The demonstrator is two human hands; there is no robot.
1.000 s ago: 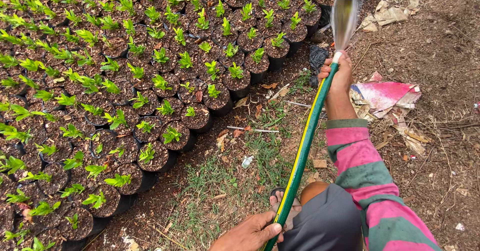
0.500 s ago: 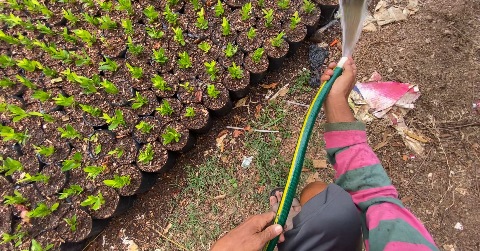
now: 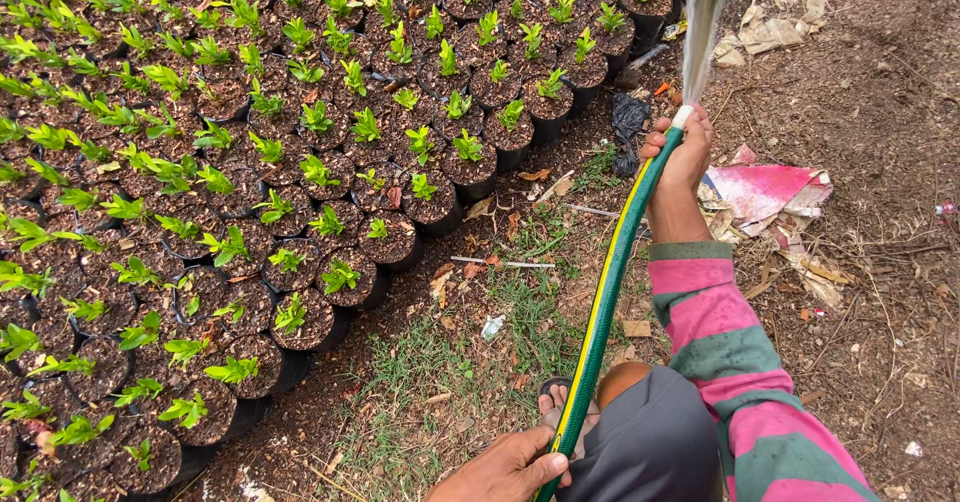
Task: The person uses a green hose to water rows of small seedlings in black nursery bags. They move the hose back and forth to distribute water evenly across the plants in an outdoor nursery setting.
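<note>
Pink wrapper (image 3: pixel 765 190) nr hose (image 3: pixel 608 292), R hand (image 3: pixel 683 157)

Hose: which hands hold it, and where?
Both. The right hand grips the green hose at its spraying nozzle end; the left hand holds it lower down.

The person wore a long sleeve (image 3: pixel 735 362) with wide pink and green stripes and a green cuff. Their shorts (image 3: pixel 650 442) were dark grey. Both hands were bare. One foot wore a dark sandal (image 3: pixel 553 394).

Pink paper scrap (image 3: pixel 765 190), black bag (image 3: pixel 629 118), grass patch (image 3: pixel 500 332)
</note>
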